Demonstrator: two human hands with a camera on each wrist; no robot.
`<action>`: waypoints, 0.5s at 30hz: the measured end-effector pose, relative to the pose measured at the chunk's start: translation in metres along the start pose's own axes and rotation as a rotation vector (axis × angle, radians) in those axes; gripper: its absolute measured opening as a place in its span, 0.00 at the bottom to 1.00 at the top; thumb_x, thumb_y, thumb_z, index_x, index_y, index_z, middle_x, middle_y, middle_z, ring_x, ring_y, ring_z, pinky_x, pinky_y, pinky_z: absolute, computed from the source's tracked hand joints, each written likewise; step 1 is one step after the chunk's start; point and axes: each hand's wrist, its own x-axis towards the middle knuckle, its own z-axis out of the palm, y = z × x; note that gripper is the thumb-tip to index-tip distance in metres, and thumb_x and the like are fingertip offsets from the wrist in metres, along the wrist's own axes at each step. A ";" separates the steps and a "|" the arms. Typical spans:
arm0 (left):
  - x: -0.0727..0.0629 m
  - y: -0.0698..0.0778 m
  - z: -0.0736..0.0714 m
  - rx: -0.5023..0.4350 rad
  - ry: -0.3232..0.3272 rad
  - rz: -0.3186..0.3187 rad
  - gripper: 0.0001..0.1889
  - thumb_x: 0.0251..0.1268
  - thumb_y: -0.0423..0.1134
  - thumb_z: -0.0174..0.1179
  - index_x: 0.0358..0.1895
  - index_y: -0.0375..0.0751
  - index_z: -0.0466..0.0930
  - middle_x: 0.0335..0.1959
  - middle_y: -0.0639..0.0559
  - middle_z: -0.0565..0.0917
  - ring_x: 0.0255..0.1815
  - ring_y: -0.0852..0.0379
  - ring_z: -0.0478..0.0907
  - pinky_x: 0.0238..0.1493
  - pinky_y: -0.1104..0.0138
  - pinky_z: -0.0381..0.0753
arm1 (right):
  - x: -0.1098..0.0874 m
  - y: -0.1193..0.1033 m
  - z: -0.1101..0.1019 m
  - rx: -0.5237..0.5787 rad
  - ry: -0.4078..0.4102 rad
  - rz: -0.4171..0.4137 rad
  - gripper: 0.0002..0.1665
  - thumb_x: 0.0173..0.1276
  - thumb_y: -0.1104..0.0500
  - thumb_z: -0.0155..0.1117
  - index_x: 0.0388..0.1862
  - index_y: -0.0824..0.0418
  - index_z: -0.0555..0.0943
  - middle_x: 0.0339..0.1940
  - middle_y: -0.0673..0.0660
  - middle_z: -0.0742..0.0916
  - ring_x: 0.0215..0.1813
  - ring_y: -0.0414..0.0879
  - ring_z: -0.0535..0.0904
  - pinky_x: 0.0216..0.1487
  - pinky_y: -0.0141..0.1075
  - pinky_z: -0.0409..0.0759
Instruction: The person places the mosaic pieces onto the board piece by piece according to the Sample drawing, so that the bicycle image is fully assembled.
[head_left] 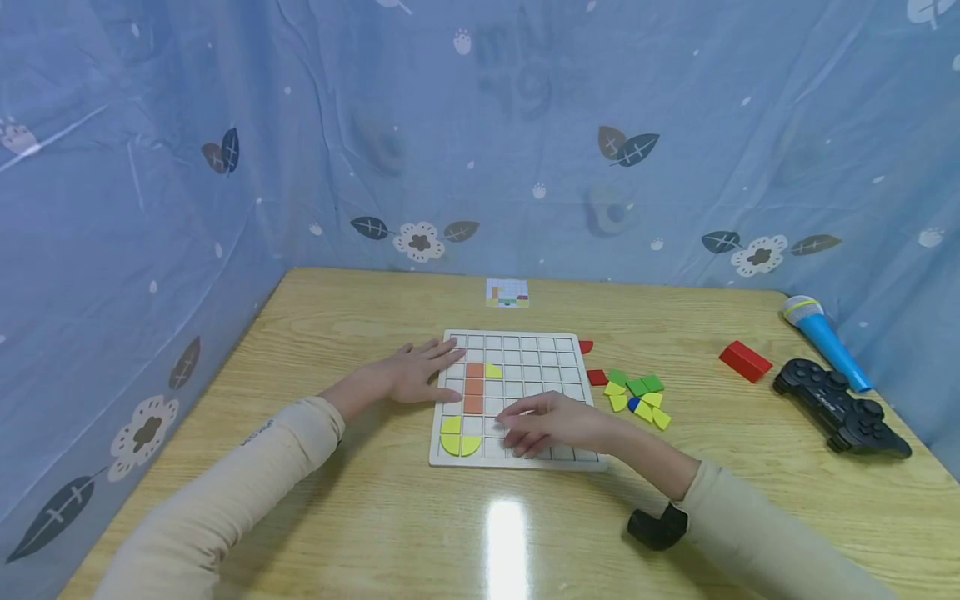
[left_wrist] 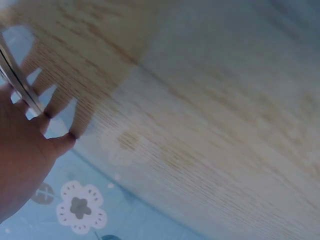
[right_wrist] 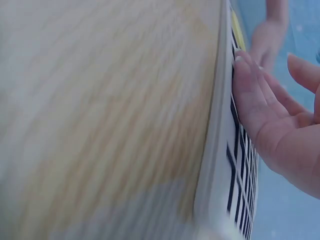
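A white grid board [head_left: 540, 343] lies on the wooden table. My left hand [head_left: 411, 375] rests at its left edge with fingers spread, the fingertips reaching over the rim. Over the lower middle of the board is my right hand [head_left: 551, 423]; in the right wrist view its fingers [right_wrist: 250, 87] touch the grid while the thumb stands apart, and no piece shows between them. A column of orange squares [head_left: 474, 386] sits in the cells, with a yellow quarter-round piece [head_left: 492, 371] beside its top. Several yellow pieces [head_left: 470, 446] fill cells at the lower left. The right hand covers some cells.
Loose green pieces [head_left: 637, 387], yellow pieces [head_left: 652, 412], a blue piece and red pieces [head_left: 597, 377] lie right of the board. A pattern card [head_left: 507, 293] lies behind it. Farther right are a red block [head_left: 746, 361], a black game controller [head_left: 840, 408] and a blue microphone [head_left: 828, 343].
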 end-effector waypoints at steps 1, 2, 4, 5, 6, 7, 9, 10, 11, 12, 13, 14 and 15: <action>0.000 0.000 0.000 0.001 0.001 0.004 0.44 0.65 0.70 0.41 0.78 0.53 0.39 0.77 0.51 0.39 0.76 0.45 0.36 0.69 0.42 0.39 | -0.004 0.001 -0.004 0.000 -0.002 -0.006 0.24 0.71 0.53 0.60 0.61 0.66 0.75 0.43 0.61 0.86 0.43 0.51 0.83 0.46 0.41 0.81; 0.000 -0.001 0.000 0.001 0.000 0.006 0.45 0.65 0.71 0.41 0.78 0.53 0.39 0.77 0.51 0.39 0.76 0.46 0.36 0.69 0.42 0.39 | -0.008 0.003 -0.009 -0.002 -0.002 -0.009 0.25 0.71 0.54 0.60 0.61 0.66 0.75 0.44 0.61 0.86 0.44 0.52 0.83 0.48 0.41 0.81; 0.000 -0.001 0.000 0.000 -0.001 0.012 0.44 0.65 0.70 0.41 0.78 0.53 0.39 0.77 0.51 0.39 0.76 0.46 0.35 0.69 0.42 0.38 | -0.015 0.006 -0.017 0.005 0.012 -0.013 0.26 0.71 0.53 0.60 0.62 0.67 0.73 0.45 0.62 0.85 0.46 0.53 0.82 0.49 0.41 0.80; 0.000 -0.001 0.000 -0.002 -0.003 0.013 0.44 0.65 0.70 0.41 0.78 0.53 0.39 0.77 0.51 0.39 0.76 0.46 0.35 0.69 0.42 0.38 | -0.018 0.007 -0.021 0.011 0.024 -0.013 0.27 0.71 0.53 0.60 0.62 0.68 0.73 0.46 0.62 0.85 0.47 0.53 0.82 0.49 0.41 0.80; 0.000 -0.001 0.000 -0.002 -0.004 0.013 0.44 0.65 0.70 0.41 0.78 0.53 0.39 0.77 0.51 0.39 0.76 0.46 0.35 0.69 0.42 0.38 | -0.021 0.009 -0.025 0.015 0.034 -0.015 0.27 0.71 0.54 0.59 0.63 0.69 0.72 0.46 0.62 0.85 0.47 0.53 0.82 0.50 0.41 0.80; 0.000 -0.001 0.000 -0.003 -0.004 0.014 0.44 0.65 0.70 0.41 0.78 0.53 0.39 0.78 0.51 0.38 0.76 0.46 0.35 0.69 0.42 0.38 | -0.024 0.010 -0.029 0.014 0.045 -0.017 0.28 0.71 0.54 0.59 0.63 0.69 0.71 0.47 0.63 0.84 0.48 0.53 0.82 0.50 0.41 0.80; 0.000 -0.001 0.000 -0.005 -0.005 0.012 0.44 0.65 0.70 0.41 0.78 0.53 0.39 0.78 0.51 0.38 0.76 0.46 0.35 0.69 0.42 0.38 | -0.030 0.012 -0.037 0.040 0.065 -0.018 0.28 0.72 0.55 0.58 0.64 0.71 0.69 0.48 0.64 0.84 0.49 0.53 0.81 0.52 0.41 0.79; 0.000 -0.001 0.000 -0.006 -0.005 0.012 0.44 0.65 0.70 0.41 0.78 0.53 0.39 0.77 0.51 0.38 0.76 0.47 0.35 0.69 0.43 0.38 | -0.033 0.013 -0.041 0.054 0.074 -0.021 0.29 0.72 0.55 0.58 0.65 0.72 0.68 0.49 0.64 0.83 0.50 0.53 0.81 0.52 0.42 0.79; 0.000 -0.001 0.000 -0.006 -0.004 0.012 0.44 0.66 0.70 0.41 0.78 0.53 0.39 0.77 0.51 0.38 0.76 0.47 0.35 0.69 0.42 0.38 | -0.037 0.014 -0.045 0.061 0.084 -0.023 0.29 0.72 0.56 0.58 0.65 0.72 0.67 0.50 0.64 0.83 0.50 0.52 0.80 0.53 0.42 0.78; -0.001 -0.001 0.000 -0.005 -0.002 0.014 0.44 0.66 0.70 0.41 0.78 0.53 0.39 0.78 0.51 0.39 0.76 0.46 0.35 0.69 0.42 0.38 | -0.040 0.015 -0.049 0.067 0.094 -0.028 0.30 0.73 0.56 0.57 0.66 0.73 0.66 0.51 0.65 0.83 0.51 0.52 0.80 0.53 0.41 0.78; -0.001 -0.001 0.000 -0.005 -0.001 0.016 0.44 0.66 0.70 0.41 0.78 0.53 0.39 0.78 0.51 0.39 0.76 0.46 0.35 0.69 0.42 0.38 | -0.043 0.016 -0.054 0.077 0.106 -0.031 0.30 0.73 0.57 0.57 0.67 0.73 0.65 0.52 0.65 0.82 0.51 0.51 0.80 0.54 0.41 0.78; -0.001 -0.001 0.000 -0.005 0.000 0.016 0.44 0.66 0.70 0.41 0.78 0.53 0.39 0.78 0.51 0.39 0.76 0.46 0.35 0.69 0.42 0.38 | -0.047 0.017 -0.058 0.087 0.116 -0.036 0.31 0.73 0.57 0.57 0.67 0.73 0.64 0.53 0.65 0.82 0.51 0.51 0.80 0.54 0.41 0.77; -0.001 -0.001 0.000 -0.004 0.000 0.017 0.44 0.66 0.70 0.41 0.78 0.53 0.39 0.78 0.51 0.39 0.76 0.46 0.35 0.69 0.42 0.38 | -0.050 0.018 -0.062 0.090 0.125 -0.045 0.32 0.73 0.58 0.57 0.68 0.74 0.62 0.53 0.66 0.82 0.51 0.50 0.80 0.55 0.40 0.77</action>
